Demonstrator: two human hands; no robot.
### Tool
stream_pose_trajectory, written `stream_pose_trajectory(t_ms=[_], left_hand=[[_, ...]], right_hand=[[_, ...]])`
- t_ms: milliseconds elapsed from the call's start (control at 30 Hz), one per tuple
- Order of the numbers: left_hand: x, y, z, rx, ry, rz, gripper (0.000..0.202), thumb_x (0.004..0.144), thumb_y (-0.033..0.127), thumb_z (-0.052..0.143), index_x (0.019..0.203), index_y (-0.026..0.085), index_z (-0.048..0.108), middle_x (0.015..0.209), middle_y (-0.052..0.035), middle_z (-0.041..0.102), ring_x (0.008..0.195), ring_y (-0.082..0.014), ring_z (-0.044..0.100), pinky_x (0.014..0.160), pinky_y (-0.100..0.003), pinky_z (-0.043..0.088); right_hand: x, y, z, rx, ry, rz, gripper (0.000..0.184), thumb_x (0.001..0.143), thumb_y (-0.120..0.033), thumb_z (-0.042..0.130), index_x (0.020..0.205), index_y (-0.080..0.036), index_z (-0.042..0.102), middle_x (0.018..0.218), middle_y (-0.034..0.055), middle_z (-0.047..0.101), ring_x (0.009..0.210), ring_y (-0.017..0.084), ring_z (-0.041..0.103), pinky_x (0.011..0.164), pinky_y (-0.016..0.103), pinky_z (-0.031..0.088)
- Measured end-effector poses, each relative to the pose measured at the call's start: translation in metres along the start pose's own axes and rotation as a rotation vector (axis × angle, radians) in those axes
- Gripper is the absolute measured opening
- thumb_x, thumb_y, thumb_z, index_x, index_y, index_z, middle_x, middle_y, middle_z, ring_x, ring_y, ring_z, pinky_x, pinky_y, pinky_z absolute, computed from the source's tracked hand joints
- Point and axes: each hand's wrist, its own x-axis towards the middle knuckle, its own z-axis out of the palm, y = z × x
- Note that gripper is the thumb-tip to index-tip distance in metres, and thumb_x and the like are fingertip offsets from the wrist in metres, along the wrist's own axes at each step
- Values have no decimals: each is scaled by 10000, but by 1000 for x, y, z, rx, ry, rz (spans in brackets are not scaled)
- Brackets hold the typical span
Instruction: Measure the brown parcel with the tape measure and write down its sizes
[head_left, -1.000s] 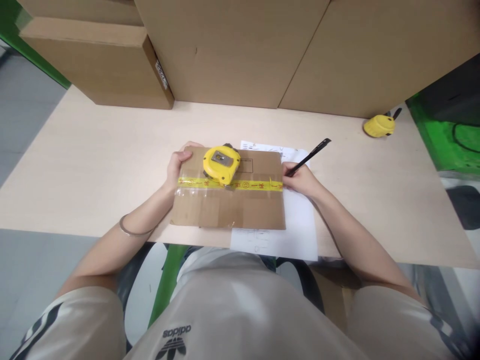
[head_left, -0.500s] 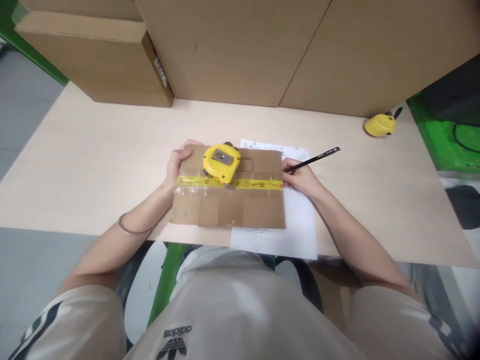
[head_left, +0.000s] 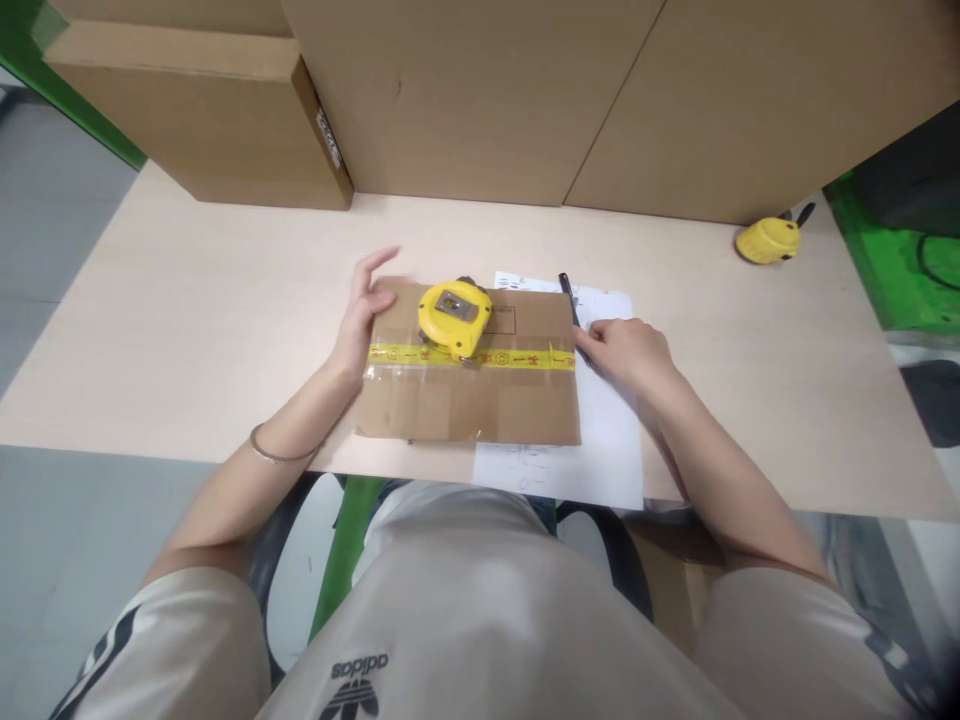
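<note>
A flat cardboard box (head_left: 465, 405) with a yellow printed tape strip lies before me, partly over a white paper sheet (head_left: 615, 440) with markings. On its top sits a yellow tape measure (head_left: 448, 318). My left hand (head_left: 364, 315) is at the box's left edge, thumb by the corner, index finger lifted and stretched away; the fingers are apart. At the box's right edge, my right hand (head_left: 626, 350) has curled fingers around the lower part of a black pen (head_left: 566, 290), which slants up and left over the sheet. Some right fingertips are hidden.
Large cardboard boxes (head_left: 480, 110) stand along the back of the pale table (head_left: 187, 330), with a smaller carton (head_left: 187, 140) at the back left. A second yellow tape measure (head_left: 769, 240) lies at the back right. The table's front edge runs close to my body.
The pen has swung from pointing right to pointing up and left beside the box. My right hand has shifted right and turned palm down. My left fingers have lifted off the box's side.
</note>
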Motion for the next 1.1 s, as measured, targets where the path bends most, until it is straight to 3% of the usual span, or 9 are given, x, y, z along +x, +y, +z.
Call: stream_pose_trajectory(t_ms=[100,200,300,400,567,667,767,933,1100], left_hand=[[-5,9,-11,36,-8,66,543,787,399,727,1322,365,642,1126,-13,768,1159,-265,678,1051,-398,501],[-12,14,-19,135,-96,134,391,888,590,623,1093,291,771,1257,-58,754,1313,-304,621,1170,-470,444],[-19,10,-20,175,-187,121,528,961,693,508,943,261,812,1334,-71,736,1381,-322,593,1243,-521,384],[-19,3,-21,177,-262,125,607,1014,725,410,1012,278,821,1288,-67,756,1332,-308,640,1230,-532,405],[-10,11,-39,316,-449,115,654,1038,730,346,1215,280,786,1380,-83,722,1381,-304,614,1252,-514,397],[-8,27,-50,482,-624,129,504,1021,606,555,1414,313,670,1532,-74,619,1484,-312,516,1306,-511,323],[-7,31,-55,524,-759,159,675,915,516,758,1531,347,540,1622,-83,514,1527,-345,448,1300,-526,328],[-7,10,-58,342,-667,15,660,1031,751,299,1448,350,619,1595,-68,541,1529,-345,434,1269,-570,349],[-10,1,-55,223,-622,-74,782,1014,795,172,1402,316,653,1575,-60,576,1499,-326,489,1255,-538,387]], right_hand=[[-3,-25,-14,-92,201,-80,339,886,-402,747,638,-229,593,616,50,586,582,179,466,604,338,304],[-5,-66,-30,-23,237,-421,261,963,-477,622,1001,-231,701,1034,93,745,815,227,650,737,377,489],[0,-110,-35,87,-94,-789,560,914,-586,664,1353,-238,654,1414,124,662,1238,303,640,992,462,544],[13,-144,-30,41,-465,-993,751,858,-566,731,1525,-267,560,1557,99,580,1439,324,520,1184,498,440],[26,-171,-36,-146,-627,-1035,890,823,-488,769,1624,-265,453,1513,99,607,1363,321,578,1141,444,468],[23,-179,-43,-230,-646,-988,851,831,-570,750,1587,-264,506,1429,101,642,1286,322,616,1073,420,503],[19,-182,-44,-248,-622,-914,792,831,-640,729,1490,-221,601,1350,121,656,1215,326,631,1033,432,509],[7,-170,-32,-140,-542,-816,698,659,-660,860,1143,-189,688,1196,128,667,1027,289,647,864,407,543],[-24,-160,-15,-10,-401,-834,503,840,-440,764,1233,-214,545,1100,72,730,838,211,697,673,317,502]])
